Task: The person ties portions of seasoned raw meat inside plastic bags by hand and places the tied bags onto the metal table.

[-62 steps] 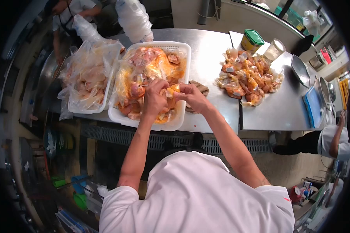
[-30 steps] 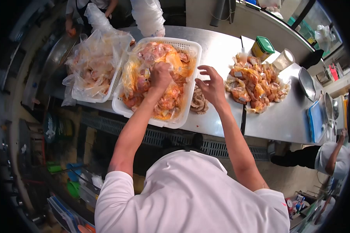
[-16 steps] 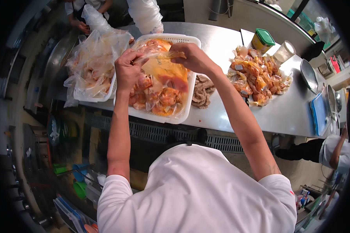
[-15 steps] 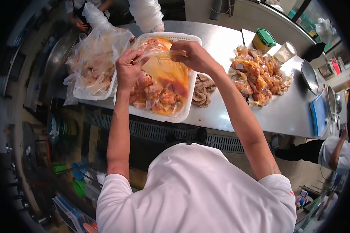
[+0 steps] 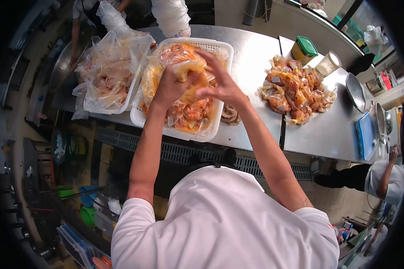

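My left hand (image 5: 169,86) is closed on the gathered neck of a small clear bag (image 5: 188,68) of orange-yellow marinated meat, above the white basket (image 5: 138,120). Beside it my right hand (image 5: 220,82) has its fingers spread, close to the bag's right side; whether it touches the plastic is unclear. Large plastic with orange-coated meat (image 5: 191,117) fills the basket below. To the right of the basket lies a crumpled brown cloth (image 5: 230,114), partly hidden by my right wrist.
Left of the basket is another basket (image 5: 129,95) with pale meat in clear plastic (image 5: 107,80). Filled small bags (image 5: 296,92) are heaped on the steel table (image 5: 256,132), near a green-lidded tub (image 5: 304,49) and a white container (image 5: 328,63). One person (image 5: 92,13) stands back left, another (image 5: 384,172) right.
The small bag, stretched flat between both hands before, is now bunched up in my left hand. My right hand has let go of its edge and opened.
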Demonstrator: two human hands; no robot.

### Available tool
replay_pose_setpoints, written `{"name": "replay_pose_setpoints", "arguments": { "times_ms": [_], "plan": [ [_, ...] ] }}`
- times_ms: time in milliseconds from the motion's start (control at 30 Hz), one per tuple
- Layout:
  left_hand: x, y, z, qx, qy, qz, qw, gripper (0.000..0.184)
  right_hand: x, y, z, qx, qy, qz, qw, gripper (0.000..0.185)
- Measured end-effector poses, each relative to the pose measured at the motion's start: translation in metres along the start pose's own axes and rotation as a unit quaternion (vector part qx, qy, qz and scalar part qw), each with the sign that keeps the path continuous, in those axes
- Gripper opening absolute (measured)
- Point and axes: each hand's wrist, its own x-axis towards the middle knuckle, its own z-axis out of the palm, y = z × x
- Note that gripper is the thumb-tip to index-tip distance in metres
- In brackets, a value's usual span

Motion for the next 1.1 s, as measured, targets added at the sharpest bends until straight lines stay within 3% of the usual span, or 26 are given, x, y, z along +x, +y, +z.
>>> {"name": "replay_pose_setpoints", "arguments": {
  "times_ms": [33, 100, 167, 200, 233, 300, 367, 467, 567, 633, 700, 767, 833, 867, 900, 967, 1000, 1033, 1100],
  "plan": [
    [0.004, 0.001, 0.007, 0.0, 0.001, 0.0, 1.0, 0.016, -0.001, 0.002, 0.007, -0.027, -0.017, -0.011, 0.999, 0.055],
    [0.013, 0.002, 0.014, 0.004, 0.008, 0.143, 0.99, 0.012, 0.0, 0.003, 0.015, -0.053, -0.032, -0.025, 0.998, 0.046],
    [0.014, -0.002, 0.014, -0.046, 0.018, 0.101, 0.994, 0.011, 0.001, 0.002, 0.015, 0.049, -0.139, 0.223, 0.964, 0.027],
    [0.014, -0.015, 0.011, -0.152, 0.098, 0.019, 0.983, 0.016, -0.001, -0.004, 0.021, 0.083, -0.102, 0.181, 0.975, 0.016],
    [0.014, -0.019, 0.007, -0.255, 0.176, -0.063, 0.949, 0.022, -0.002, -0.004, 0.02, 0.083, -0.098, 0.181, 0.975, 0.016],
    [0.014, -0.026, 0.003, -0.288, 0.159, -0.034, 0.944, 0.025, -0.001, -0.005, 0.017, 0.005, -0.135, 0.264, 0.955, 0.015],
    [0.01, -0.034, 0.007, -0.322, 0.176, -0.03, 0.93, 0.027, 0.0, -0.009, 0.017, -0.005, -0.136, 0.208, 0.968, 0.018],
    [0.005, -0.025, 0.016, -0.302, 0.161, -0.029, 0.939, 0.024, 0.004, -0.026, 0.023, 0.095, -0.144, 0.244, 0.954, 0.024],
    [0.006, -0.026, 0.019, -0.272, 0.166, -0.02, 0.948, 0.015, -0.002, 0.021, 0.045, 0.101, -0.081, 0.217, 0.968, 0.029],
    [0.004, -0.033, 0.015, -0.324, 0.148, -0.032, 0.934, 0.013, -0.004, 0.018, 0.052, 0.012, -0.101, 0.066, 0.993, 0.031],
    [0.004, -0.032, 0.004, -0.361, 0.177, -0.045, 0.915, 0.014, -0.012, 0.022, 0.048, -0.02, -0.096, 0.018, 0.995, 0.033],
    [0.006, -0.034, -0.008, -0.399, 0.204, -0.059, 0.892, 0.016, -0.018, 0.045, 0.048, -0.137, -0.069, -0.1, 0.983, 0.029],
    [0.01, -0.036, -0.022, -0.359, 0.249, 0.008, 0.899, 0.015, -0.02, 0.044, 0.042, -0.122, -0.092, -0.057, 0.987, 0.026],
    [0.007, -0.037, -0.03, -0.249, 0.25, 0.053, 0.934, 0.016, -0.02, 0.044, 0.037, -0.134, -0.129, 0.038, 0.982, 0.025],
    [0.003, -0.022, -0.036, -0.248, 0.25, 0.055, 0.934, 0.016, -0.019, 0.047, 0.032, -0.144, -0.164, 0.131, 0.967, 0.024],
    [-0.009, 0.016, -0.044, 0.045, 0.241, 0.089, 0.965, 0.021, -0.021, 0.051, 0.021, -0.18, -0.153, 0.103, 0.966, 0.024],
    [-0.011, 0.027, -0.042, 0.15, 0.173, 0.156, 0.961, 0.038, -0.024, 0.053, 0.017, -0.216, -0.143, 0.078, 0.963, 0.023],
    [-0.014, 0.027, -0.03, 0.149, 0.175, 0.151, 0.961, 0.038, -0.026, 0.053, 0.013, -0.216, -0.147, 0.081, 0.962, 0.023],
    [-0.017, 0.026, -0.009, 0.302, -0.015, 0.253, 0.919, 0.039, -0.019, 0.052, 0.01, -0.263, -0.163, 0.031, 0.95, 0.021]
  ]
}}
